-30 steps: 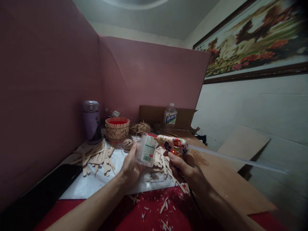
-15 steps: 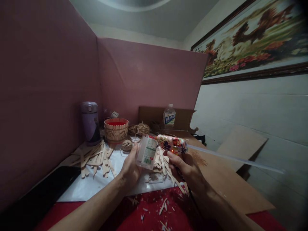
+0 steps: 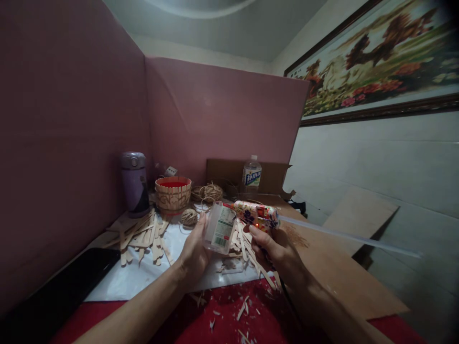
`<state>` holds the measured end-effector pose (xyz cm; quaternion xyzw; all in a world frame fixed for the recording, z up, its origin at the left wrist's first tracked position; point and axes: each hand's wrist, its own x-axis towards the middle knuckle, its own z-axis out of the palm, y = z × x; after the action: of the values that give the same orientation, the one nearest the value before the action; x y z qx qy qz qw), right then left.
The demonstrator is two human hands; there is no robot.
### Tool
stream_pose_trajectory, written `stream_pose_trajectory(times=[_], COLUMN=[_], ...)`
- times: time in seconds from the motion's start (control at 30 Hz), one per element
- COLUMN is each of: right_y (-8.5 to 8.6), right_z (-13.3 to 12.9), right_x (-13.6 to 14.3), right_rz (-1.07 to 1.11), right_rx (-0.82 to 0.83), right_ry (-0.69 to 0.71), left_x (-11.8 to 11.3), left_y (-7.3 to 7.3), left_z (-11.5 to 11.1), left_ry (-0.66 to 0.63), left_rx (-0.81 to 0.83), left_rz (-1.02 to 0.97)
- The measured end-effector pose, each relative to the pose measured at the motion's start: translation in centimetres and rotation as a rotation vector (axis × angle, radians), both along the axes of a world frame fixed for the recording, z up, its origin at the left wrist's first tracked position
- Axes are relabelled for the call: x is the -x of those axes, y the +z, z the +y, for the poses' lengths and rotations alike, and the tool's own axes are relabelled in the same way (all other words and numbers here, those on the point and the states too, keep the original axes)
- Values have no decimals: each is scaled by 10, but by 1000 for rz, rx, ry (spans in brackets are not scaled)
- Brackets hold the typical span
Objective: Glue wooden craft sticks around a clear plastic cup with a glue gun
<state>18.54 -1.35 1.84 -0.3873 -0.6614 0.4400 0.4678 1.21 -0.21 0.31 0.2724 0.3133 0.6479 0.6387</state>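
Note:
My left hand [image 3: 196,248] is closed around a clear plastic container [image 3: 219,228] with a printed label, held tilted above the table. In my right hand [image 3: 270,246] is a flower-patterned glue gun [image 3: 256,215], its small light glowing orange. The gun's tip meets the container's upper right edge; whether it touches cannot be made out. A long translucent glue stick [image 3: 351,237] juts from the gun's back end to the right. Beneath both hands lie loose wooden craft sticks [image 3: 251,253], partly hidden.
More craft sticks [image 3: 143,236] lie on white paper [image 3: 111,284] at left, near a black phone-like slab [image 3: 86,272]. Behind stand a purple flask [image 3: 135,186], a stick-covered bowl [image 3: 173,198], twine [image 3: 210,192] and a bottle [image 3: 252,174]. Cardboard [image 3: 344,282] covers the right side.

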Motion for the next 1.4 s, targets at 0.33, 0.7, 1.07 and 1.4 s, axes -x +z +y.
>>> stream_pose_trajectory(times=[0.33, 0.7, 1.07, 1.4], right_y=[2, 0, 1, -1], right_z=[-2, 0, 0, 1], right_x=[-1, -1, -1, -1], right_rz=[-62, -47, -66, -70], right_rx=[-16, -25, -49, -40], right_ry=[-15, 5, 12, 26], left_x=[1, 1, 1, 0], left_y=[0, -1, 1, 5], left_z=[1, 2, 0, -2], left_ry=[-42, -41, -49, -18], left_rx=[-20, 3, 3, 44], left_rz=[-1, 0, -10, 46])
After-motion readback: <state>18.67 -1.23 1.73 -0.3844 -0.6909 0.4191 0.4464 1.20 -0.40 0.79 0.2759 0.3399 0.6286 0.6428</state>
